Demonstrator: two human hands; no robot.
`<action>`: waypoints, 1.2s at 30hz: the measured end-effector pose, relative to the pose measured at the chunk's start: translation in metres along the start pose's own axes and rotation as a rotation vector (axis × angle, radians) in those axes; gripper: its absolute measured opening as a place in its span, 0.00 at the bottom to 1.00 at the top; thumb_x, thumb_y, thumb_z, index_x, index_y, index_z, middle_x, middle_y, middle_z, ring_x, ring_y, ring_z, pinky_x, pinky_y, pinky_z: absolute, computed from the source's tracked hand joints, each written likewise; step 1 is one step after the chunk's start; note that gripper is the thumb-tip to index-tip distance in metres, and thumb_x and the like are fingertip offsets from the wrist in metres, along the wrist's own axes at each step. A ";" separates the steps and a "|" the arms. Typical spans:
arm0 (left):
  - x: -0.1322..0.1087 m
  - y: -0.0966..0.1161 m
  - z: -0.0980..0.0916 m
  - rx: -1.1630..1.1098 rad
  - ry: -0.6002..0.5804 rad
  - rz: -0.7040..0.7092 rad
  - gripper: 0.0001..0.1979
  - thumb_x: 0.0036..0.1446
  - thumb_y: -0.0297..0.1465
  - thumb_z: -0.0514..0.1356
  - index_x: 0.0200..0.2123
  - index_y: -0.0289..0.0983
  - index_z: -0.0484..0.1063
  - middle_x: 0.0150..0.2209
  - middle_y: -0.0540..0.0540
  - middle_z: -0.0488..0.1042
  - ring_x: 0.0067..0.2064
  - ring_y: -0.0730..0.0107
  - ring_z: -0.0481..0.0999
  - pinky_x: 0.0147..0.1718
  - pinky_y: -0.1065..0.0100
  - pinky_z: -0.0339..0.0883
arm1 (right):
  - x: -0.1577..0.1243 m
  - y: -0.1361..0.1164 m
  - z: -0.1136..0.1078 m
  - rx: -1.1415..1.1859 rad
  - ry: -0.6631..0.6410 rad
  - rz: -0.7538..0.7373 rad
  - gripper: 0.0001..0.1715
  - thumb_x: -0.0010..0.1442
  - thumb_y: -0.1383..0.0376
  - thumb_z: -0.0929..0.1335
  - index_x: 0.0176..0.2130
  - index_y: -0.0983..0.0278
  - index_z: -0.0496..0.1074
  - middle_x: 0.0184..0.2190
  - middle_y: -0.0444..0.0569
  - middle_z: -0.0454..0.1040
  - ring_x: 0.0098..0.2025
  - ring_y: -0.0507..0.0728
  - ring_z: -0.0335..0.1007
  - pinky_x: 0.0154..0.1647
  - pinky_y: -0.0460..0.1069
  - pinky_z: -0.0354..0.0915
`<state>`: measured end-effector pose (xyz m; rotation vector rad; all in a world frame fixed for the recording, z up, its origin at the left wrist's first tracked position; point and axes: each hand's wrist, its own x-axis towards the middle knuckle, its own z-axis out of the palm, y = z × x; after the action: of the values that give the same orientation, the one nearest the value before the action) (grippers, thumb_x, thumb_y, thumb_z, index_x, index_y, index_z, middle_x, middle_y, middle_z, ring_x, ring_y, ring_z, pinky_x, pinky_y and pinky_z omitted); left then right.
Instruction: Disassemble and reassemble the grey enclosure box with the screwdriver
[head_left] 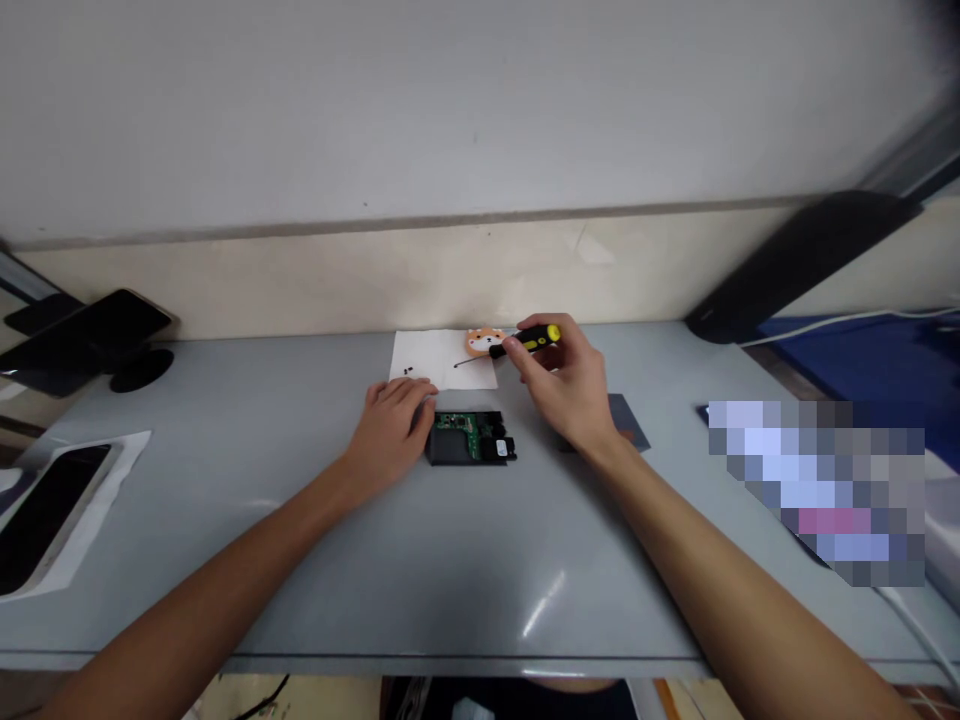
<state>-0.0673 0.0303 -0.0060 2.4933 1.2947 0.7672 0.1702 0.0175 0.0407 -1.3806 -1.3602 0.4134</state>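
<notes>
My right hand (566, 385) is closed around a black and yellow screwdriver (531, 341). Its thin shaft points left and down over a white sheet (431, 350), with a small dark speck at the tip. My left hand (390, 425) rests with fingers spread between the sheet's front edge and an open black device (454, 450), touching or very near its left end. A green circuit board (472, 430) shows inside the device. Tiny dark screws (408, 371) lie on the sheet near my left fingers. An orange and white animal-face item (484, 342) sits behind the screwdriver shaft.
A dark flat sheet (631, 420) lies partly under my right wrist. At the left are a phone-like device (56, 505) on white paper and a black stand (142, 370). A pixelated object (817, 490), a white cable and a black column (802, 260) are at the right.
</notes>
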 end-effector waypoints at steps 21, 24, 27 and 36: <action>0.004 -0.005 0.001 -0.089 0.187 -0.095 0.06 0.68 0.37 0.62 0.40 0.43 0.77 0.46 0.50 0.81 0.52 0.61 0.76 0.58 0.51 0.58 | -0.007 -0.007 0.007 0.217 -0.064 -0.001 0.19 0.59 0.49 0.75 0.41 0.58 0.73 0.30 0.43 0.75 0.22 0.49 0.66 0.22 0.47 0.64; 0.003 -0.006 0.001 -0.089 0.190 -0.087 0.06 0.69 0.36 0.61 0.41 0.44 0.78 0.47 0.50 0.82 0.52 0.61 0.76 0.57 0.52 0.59 | -0.007 -0.008 0.006 0.201 -0.052 0.003 0.19 0.59 0.49 0.75 0.41 0.58 0.73 0.30 0.43 0.75 0.22 0.49 0.65 0.23 0.48 0.65; 0.003 -0.007 0.001 -0.104 0.199 -0.076 0.06 0.69 0.36 0.60 0.42 0.44 0.78 0.47 0.50 0.82 0.53 0.61 0.76 0.57 0.52 0.59 | -0.006 -0.007 0.005 0.203 -0.036 -0.010 0.19 0.59 0.49 0.75 0.41 0.58 0.73 0.30 0.43 0.74 0.22 0.49 0.65 0.23 0.48 0.65; 0.001 -0.008 0.002 -0.103 0.188 -0.017 0.09 0.72 0.36 0.57 0.46 0.45 0.78 0.49 0.50 0.81 0.53 0.63 0.76 0.58 0.53 0.58 | -0.004 -0.005 0.004 0.209 -0.042 -0.014 0.19 0.59 0.50 0.75 0.41 0.59 0.73 0.30 0.43 0.74 0.22 0.48 0.66 0.23 0.47 0.63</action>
<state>-0.0713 0.0359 -0.0105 2.3735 1.2980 1.0583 0.1635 0.0146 0.0416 -1.1954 -1.3202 0.5622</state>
